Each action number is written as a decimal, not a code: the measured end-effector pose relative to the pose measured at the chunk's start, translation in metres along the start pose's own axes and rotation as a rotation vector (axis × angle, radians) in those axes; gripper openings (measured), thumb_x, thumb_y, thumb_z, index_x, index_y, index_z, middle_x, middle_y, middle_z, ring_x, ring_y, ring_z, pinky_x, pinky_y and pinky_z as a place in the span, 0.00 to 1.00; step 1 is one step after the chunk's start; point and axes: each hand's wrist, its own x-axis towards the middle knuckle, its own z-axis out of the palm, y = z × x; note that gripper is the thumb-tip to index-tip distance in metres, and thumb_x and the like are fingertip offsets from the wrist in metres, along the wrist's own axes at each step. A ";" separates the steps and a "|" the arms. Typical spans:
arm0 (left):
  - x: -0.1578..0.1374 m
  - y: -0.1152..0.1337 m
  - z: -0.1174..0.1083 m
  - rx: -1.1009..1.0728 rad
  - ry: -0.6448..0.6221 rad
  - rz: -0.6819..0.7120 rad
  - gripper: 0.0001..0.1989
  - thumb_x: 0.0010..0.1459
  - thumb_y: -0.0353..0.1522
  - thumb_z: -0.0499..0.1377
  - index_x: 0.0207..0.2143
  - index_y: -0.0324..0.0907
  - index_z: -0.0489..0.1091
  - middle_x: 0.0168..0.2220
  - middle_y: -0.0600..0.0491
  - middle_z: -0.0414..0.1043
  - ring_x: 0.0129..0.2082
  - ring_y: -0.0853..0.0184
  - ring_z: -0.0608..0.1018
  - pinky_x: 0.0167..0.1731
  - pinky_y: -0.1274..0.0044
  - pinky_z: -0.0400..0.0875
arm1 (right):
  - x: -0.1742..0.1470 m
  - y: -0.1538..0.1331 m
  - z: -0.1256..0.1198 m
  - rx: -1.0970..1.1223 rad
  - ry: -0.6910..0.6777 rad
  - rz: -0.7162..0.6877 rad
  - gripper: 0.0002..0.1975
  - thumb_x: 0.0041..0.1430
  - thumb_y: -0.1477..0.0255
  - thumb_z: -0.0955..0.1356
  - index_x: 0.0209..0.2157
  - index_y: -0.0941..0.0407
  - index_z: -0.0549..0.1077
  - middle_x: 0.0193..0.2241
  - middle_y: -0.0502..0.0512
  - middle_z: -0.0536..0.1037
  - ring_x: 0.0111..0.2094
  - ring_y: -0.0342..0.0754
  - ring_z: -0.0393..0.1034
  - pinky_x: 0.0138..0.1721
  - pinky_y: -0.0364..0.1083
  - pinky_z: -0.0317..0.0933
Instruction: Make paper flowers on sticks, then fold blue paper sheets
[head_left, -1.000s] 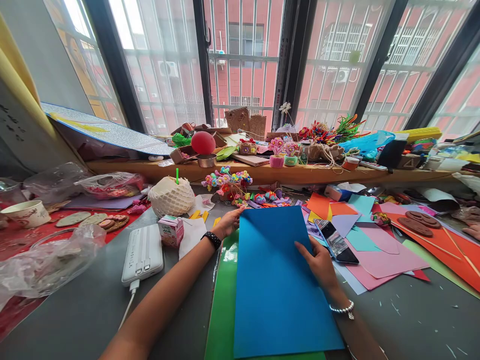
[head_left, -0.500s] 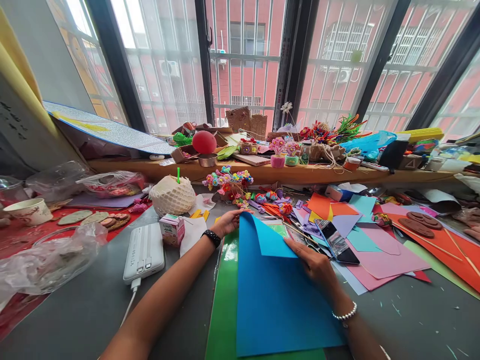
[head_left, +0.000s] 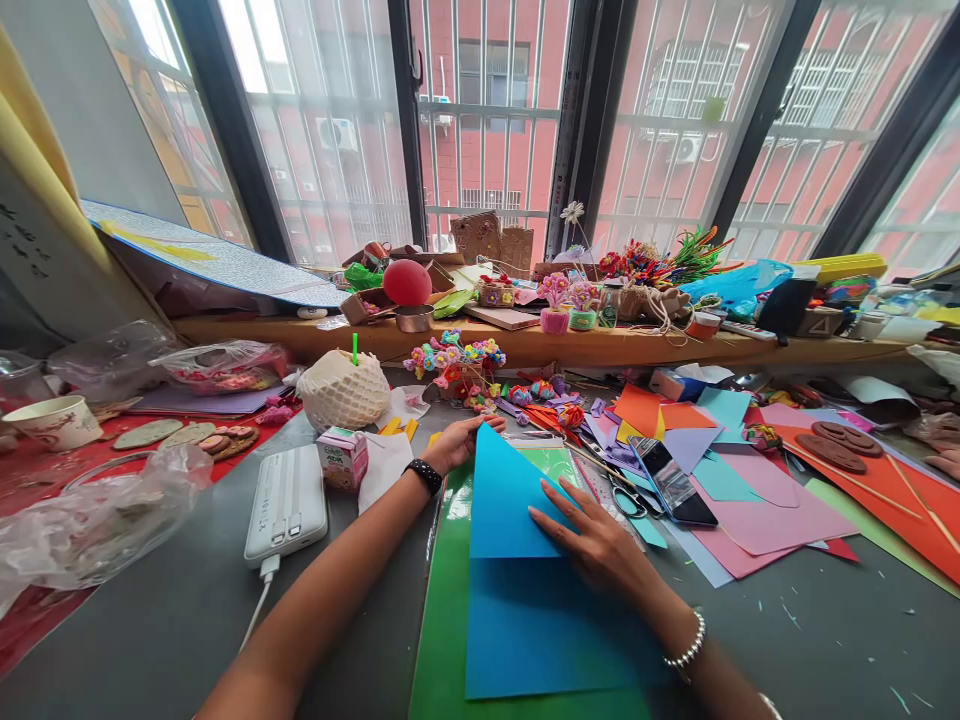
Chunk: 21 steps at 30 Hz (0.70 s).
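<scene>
A sheet of blue paper lies on a green mat or folder, its upper right corner folded over into a triangular flap. My left hand, with a black band on the wrist, pinches the paper's top left corner. My right hand, wearing a beaded bracelet, rests on the folded flap with its fingers spread. Scissors lie just beyond the right hand, and a smartphone is next to them.
Coloured paper pieces spread over the right side of the grey table. On the left are a white power bank with a cable, a small pink carton and a netted coconut. Crochet flowers stand at the back.
My right hand has moved down and left, bringing the corner over and laying the flap flatter on the sheet. The scissors now show more fully. My left hand stays at the top corner.
</scene>
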 end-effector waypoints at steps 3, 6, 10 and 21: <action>-0.002 -0.001 0.003 0.007 0.001 0.009 0.11 0.58 0.26 0.47 0.38 0.31 0.67 0.34 0.44 0.73 0.35 0.66 0.76 0.32 0.80 0.71 | -0.001 -0.002 0.006 0.014 -0.061 0.031 0.30 0.51 0.87 0.57 0.54 0.51 0.57 0.56 0.57 0.54 0.57 0.57 0.43 0.48 0.57 0.58; -0.004 -0.002 0.004 0.025 -0.035 -0.033 0.10 0.57 0.26 0.49 0.39 0.31 0.67 0.33 0.44 0.74 0.34 0.65 0.76 0.32 0.80 0.71 | -0.005 -0.001 0.011 0.017 -0.103 0.067 0.32 0.50 0.89 0.56 0.55 0.51 0.55 0.56 0.58 0.53 0.57 0.56 0.44 0.47 0.55 0.60; -0.006 -0.005 0.004 0.063 -0.119 -0.079 0.10 0.53 0.21 0.51 0.39 0.31 0.67 0.34 0.44 0.74 0.36 0.65 0.76 0.34 0.79 0.71 | -0.010 0.000 0.015 0.011 -0.126 0.097 0.32 0.50 0.89 0.55 0.55 0.51 0.54 0.57 0.59 0.52 0.57 0.56 0.46 0.46 0.55 0.61; -0.006 -0.011 0.008 0.130 -0.046 -0.014 0.07 0.52 0.22 0.55 0.34 0.33 0.70 0.32 0.45 0.74 0.32 0.65 0.76 0.31 0.79 0.70 | -0.002 -0.014 0.012 -0.043 -0.190 0.105 0.34 0.45 0.85 0.61 0.55 0.52 0.54 0.57 0.57 0.51 0.57 0.57 0.43 0.50 0.60 0.52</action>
